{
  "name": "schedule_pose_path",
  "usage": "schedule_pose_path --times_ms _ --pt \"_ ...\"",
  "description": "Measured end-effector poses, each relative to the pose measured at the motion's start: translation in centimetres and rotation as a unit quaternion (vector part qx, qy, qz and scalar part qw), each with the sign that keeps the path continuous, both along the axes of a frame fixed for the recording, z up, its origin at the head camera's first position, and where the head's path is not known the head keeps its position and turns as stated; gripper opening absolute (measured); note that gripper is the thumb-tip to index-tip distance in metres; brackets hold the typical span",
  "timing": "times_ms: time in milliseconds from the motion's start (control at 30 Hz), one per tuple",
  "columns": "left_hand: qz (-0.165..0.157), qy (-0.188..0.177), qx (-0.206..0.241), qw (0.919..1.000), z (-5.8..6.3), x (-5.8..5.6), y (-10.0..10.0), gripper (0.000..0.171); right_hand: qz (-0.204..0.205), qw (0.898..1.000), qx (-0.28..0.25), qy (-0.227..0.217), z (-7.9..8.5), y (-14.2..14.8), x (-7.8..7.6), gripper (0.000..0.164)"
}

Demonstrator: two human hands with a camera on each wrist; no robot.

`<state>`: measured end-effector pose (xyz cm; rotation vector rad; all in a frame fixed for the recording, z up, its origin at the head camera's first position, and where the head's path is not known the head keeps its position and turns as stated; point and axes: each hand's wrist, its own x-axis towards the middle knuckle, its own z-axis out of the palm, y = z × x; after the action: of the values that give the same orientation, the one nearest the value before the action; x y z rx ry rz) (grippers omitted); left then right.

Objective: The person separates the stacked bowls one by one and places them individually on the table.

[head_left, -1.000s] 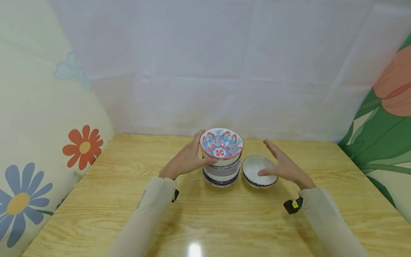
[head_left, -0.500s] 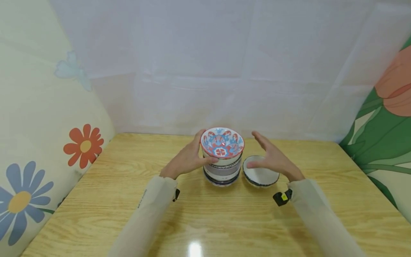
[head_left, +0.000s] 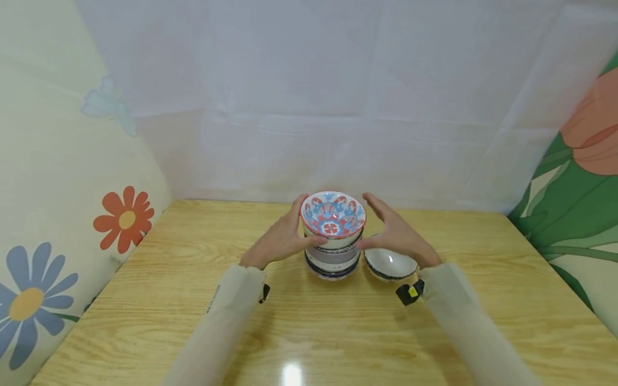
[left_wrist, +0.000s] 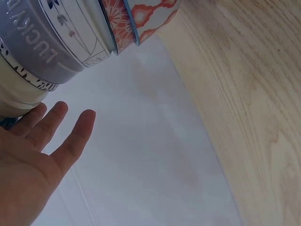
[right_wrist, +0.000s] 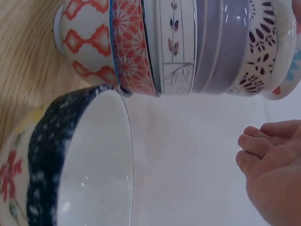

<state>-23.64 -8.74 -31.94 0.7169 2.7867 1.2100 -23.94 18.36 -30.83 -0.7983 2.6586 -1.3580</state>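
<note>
Several bowls stand stacked on the table. The top bowl (head_left: 333, 206) has a red rim and a red-and-blue pattern inside. A mauve bowl (right_wrist: 221, 47) with raised letters sits lower, above white and red-patterned ones. My left hand (head_left: 280, 241) holds the top bowl's left side, thumb across the front and fingers round the back. At the stack's right, my right hand (head_left: 401, 236) has its thumb tip right at the upper bowls and its fingers apart from them. Partly behind this hand, a white bowl (head_left: 391, 264) with a dark blue speckled rim stands beside the stack.
The wooden table (head_left: 309, 332) reaches back to a white cloth backdrop (head_left: 289, 107). Flower-printed cloth (head_left: 58, 161) stands at the left, with another printed panel (head_left: 579, 187) at the right. Both forearms wear pale sleeves with black wrist straps.
My right hand has moved left from over the white bowl to the stack's right side. The left hand and the stacked bowls have stayed in place.
</note>
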Motion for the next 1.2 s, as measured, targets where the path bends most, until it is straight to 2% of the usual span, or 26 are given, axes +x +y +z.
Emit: schedule_pose_path --times_ms 333,600,933,1200 --pt "-0.012 -0.005 0.008 0.9999 0.0 -0.1 0.0 0.108 0.011 0.999 -0.033 -0.015 0.1 -2.0 -0.3 0.113" --pt "-0.014 -0.004 0.006 0.9999 -0.1 -0.2 -0.1 0.107 0.017 0.998 -0.052 -0.036 0.1 -2.9 -0.5 0.117" --pt "-0.026 -0.006 0.023 0.9994 -0.1 -0.1 -0.1 0.105 0.004 0.996 -0.075 -0.047 0.0 -3.3 -0.6 0.115" --pt "-0.018 -0.011 0.015 0.9997 -0.1 0.1 0.0 0.104 -0.008 0.993 -0.107 -0.057 -0.1 -3.4 -0.4 0.113"
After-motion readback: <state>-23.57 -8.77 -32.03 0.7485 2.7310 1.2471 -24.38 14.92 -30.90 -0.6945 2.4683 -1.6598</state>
